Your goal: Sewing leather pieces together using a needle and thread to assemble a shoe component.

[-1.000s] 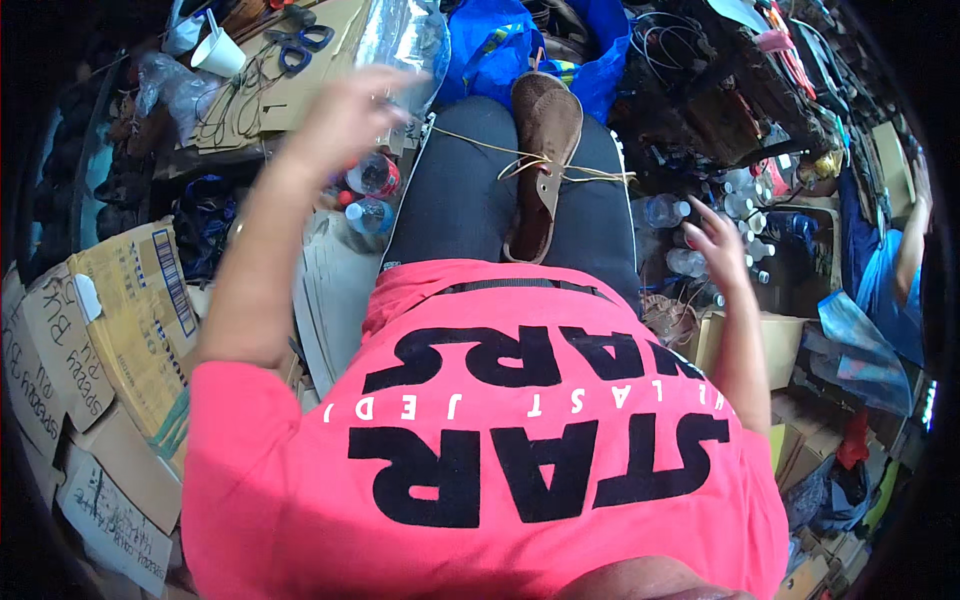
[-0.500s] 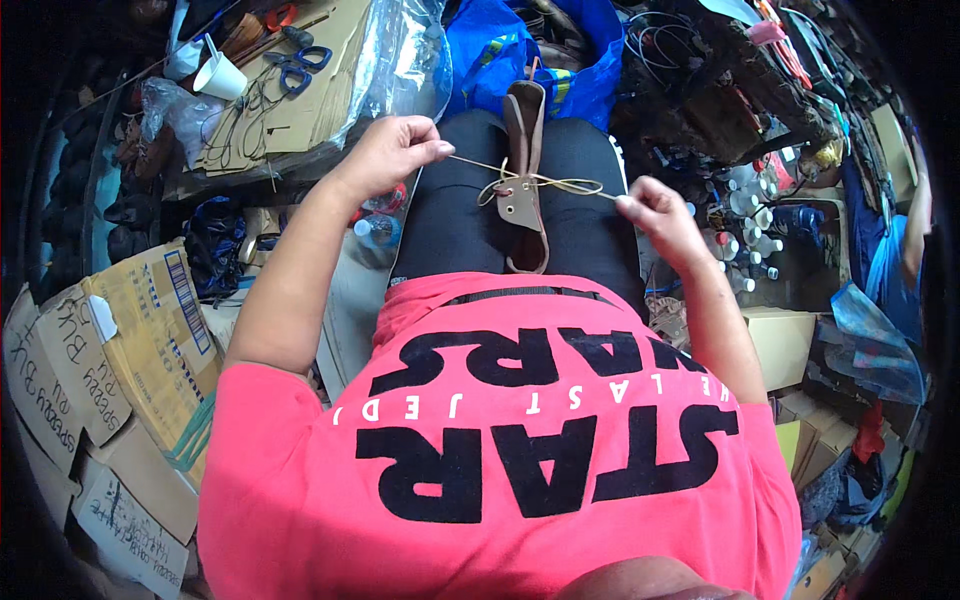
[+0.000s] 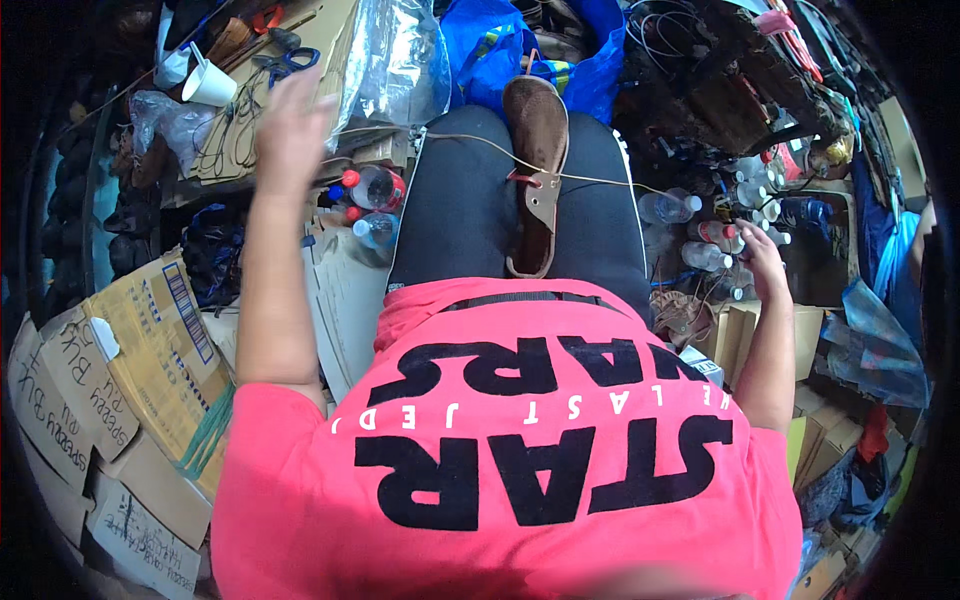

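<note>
Between my thighs rests a brown shoe point(image 3: 538, 125) with a fuzzy lining and a tan flap with eyelets point(image 3: 540, 205). A thin tan cord point(image 3: 480, 139) passes through the eyelets and stretches out to both sides. My left hand point(image 3: 292, 135), raised at the far left, is smeared by motion; the cord runs up to it, and its fingertips are unclear. Out to the right, beside several plastic bottles point(image 3: 718, 232), my right hand point(image 3: 765, 262) is closed, with the cord leading toward its fingers. The cord's end there is lost among the bottles.
A blue bag point(image 3: 590, 85) stands beyond my knees. At the far left are a white cup point(image 3: 210, 82), blue-handled scissors point(image 3: 295, 65) and flat card sheets. More bottles point(image 3: 378, 230) stand beside my left thigh. Cardboard boxes point(image 3: 150, 330) are at the left, with others at the right.
Both hands have moved apart, the left up and outward, the right outward and down. The cord's loops over the shoe have drawn out into a long line. The shoe has turned, showing more of its lining.
</note>
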### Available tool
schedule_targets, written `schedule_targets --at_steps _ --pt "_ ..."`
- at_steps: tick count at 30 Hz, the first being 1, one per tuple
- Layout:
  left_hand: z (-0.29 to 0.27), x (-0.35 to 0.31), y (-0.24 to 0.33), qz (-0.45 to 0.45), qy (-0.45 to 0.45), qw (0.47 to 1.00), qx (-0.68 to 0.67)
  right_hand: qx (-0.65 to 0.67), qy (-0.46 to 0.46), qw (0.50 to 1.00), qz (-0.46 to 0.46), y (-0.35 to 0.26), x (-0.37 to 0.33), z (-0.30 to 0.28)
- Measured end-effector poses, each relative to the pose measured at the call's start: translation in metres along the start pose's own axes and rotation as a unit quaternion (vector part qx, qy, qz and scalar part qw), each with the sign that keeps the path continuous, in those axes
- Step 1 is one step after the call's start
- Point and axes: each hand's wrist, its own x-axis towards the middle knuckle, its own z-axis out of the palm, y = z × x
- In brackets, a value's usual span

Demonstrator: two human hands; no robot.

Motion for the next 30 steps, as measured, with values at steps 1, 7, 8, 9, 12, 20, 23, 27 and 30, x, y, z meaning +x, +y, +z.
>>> schedule_targets --at_steps 1,7,8,9,12,20,23,27,30 --pt "0.011 0.006 0.04 0.052 -0.03 0.991 -0.12 -0.015 -0.026 0.999 -0.045 0.004 0.007 0.003" --pt "0.069 0.018 0.155 0.315 -0.251 0.897 -0.183 -0.046 -0.09 0.963 -0.248 -0.099 -0.032 0.112" --pt "0.071 0.021 0.159 0.314 -0.29 0.89 -0.156 -0.039 -0.106 0.954 -0.276 -0.104 -0.033 0.122" --pt "0.071 0.023 0.16 0.316 -0.289 0.89 -0.156 -0.035 -0.107 0.948 -0.297 -0.11 -0.036 0.13" --pt "0.068 0.023 0.164 0.265 -0.318 0.905 -0.098 -0.034 -0.132 0.944 -0.3 -0.119 -0.036 0.141" --pt "0.095 0.027 0.145 0.229 -0.47 0.837 -0.163 -0.096 -0.148 0.885 -0.43 -0.14 -0.036 0.172" --pt "0.105 0.028 0.136 0.205 -0.493 0.823 -0.195 -0.127 -0.16 0.888 -0.412 -0.148 -0.043 0.183" --pt "0.116 0.024 0.127 0.186 -0.482 0.805 -0.292 -0.156 -0.17 0.887 -0.401 -0.152 -0.047 0.188" --pt "0.12 0.02 0.124 0.183 -0.466 0.797 -0.338 -0.175 -0.161 0.872 -0.427 -0.15 -0.045 0.19"
